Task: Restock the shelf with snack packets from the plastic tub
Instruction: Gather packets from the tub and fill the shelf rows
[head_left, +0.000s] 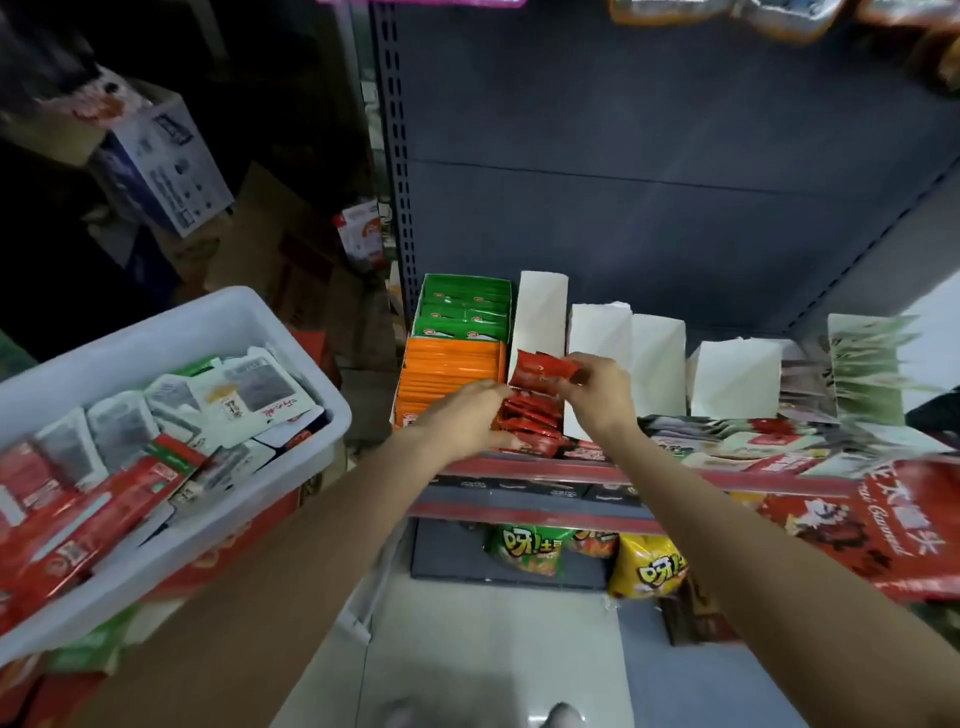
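A red snack packet (543, 370) is pinched at its right edge by the right hand (597, 391) and held tilted just above a row of red packets (527, 418) standing in an open white display box on the shelf (571, 470). The left hand (467, 413) is laid against the left end of that row, fingers bent over the packets; whether any single packet is gripped cannot be told. Just left of the red row, a box of orange packets (449, 376) is seen, and behind it a box of green packets (465, 306). To the right, several white boxes (649, 358) are stood in a line along the shelf, with flat red and white packets (737, 439) laid in front of them. A dark blue back panel (649, 156) rises behind the shelf. Below the red shelf edge, green and yellow snack bags (644, 569) are kept on a lower level. At the left, well apart from the shelf, a white plastic tub (291, 332) is filled with mixed red, white and green packets. Cardboard boxes (166, 161) are stacked in the dim area behind the tub.
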